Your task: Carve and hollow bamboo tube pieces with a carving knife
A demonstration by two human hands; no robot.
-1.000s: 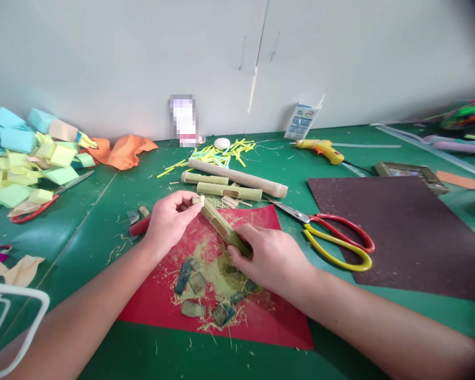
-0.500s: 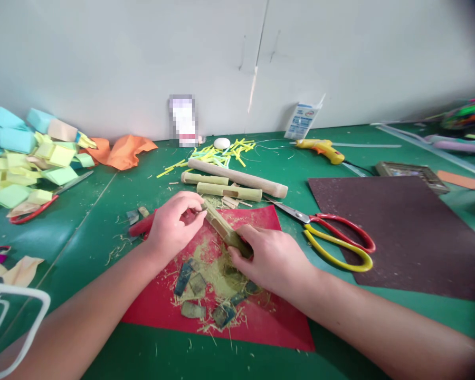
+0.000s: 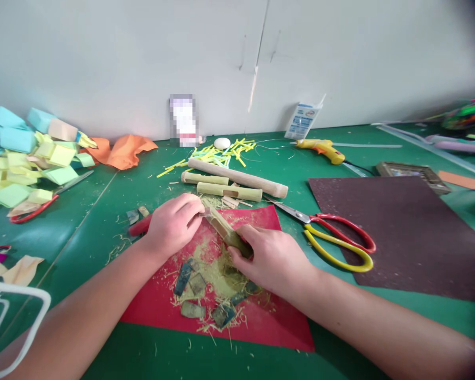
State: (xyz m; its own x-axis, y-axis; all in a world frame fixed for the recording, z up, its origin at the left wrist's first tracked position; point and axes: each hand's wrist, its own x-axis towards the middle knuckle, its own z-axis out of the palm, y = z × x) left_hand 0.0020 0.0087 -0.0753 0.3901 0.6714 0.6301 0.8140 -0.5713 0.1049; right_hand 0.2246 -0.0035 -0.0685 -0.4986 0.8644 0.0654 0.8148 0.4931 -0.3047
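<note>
My right hand point(image 3: 273, 258) is closed round the near end of a short green bamboo piece point(image 3: 221, 226), which lies slanted over a red sheet point(image 3: 261, 311). At the bamboo's far end, my left hand point(image 3: 174, 224) is closed on a red-handled knife point(image 3: 140, 226), fingers pressing its blade end against the bamboo. The blade is mostly hidden under the fingers. A heap of green shavings and bark chips point(image 3: 209, 274) lies on the red sheet below both hands.
Two bamboo sticks point(image 3: 229, 191) and a longer pale one point(image 3: 237, 178) lie behind the hands. Red-and-yellow scissors point(image 3: 332, 237) and a brown sheet point(image 3: 399, 232) are right, a yellow glue gun point(image 3: 320, 148) beyond. Folded coloured papers point(image 3: 24, 158) and an orange cloth point(image 3: 122, 150) are left.
My left hand has slid from the bamboo's far tip slightly down and right along it, fingers now flatter over the knife. My right hand and the bamboo have stayed put.
</note>
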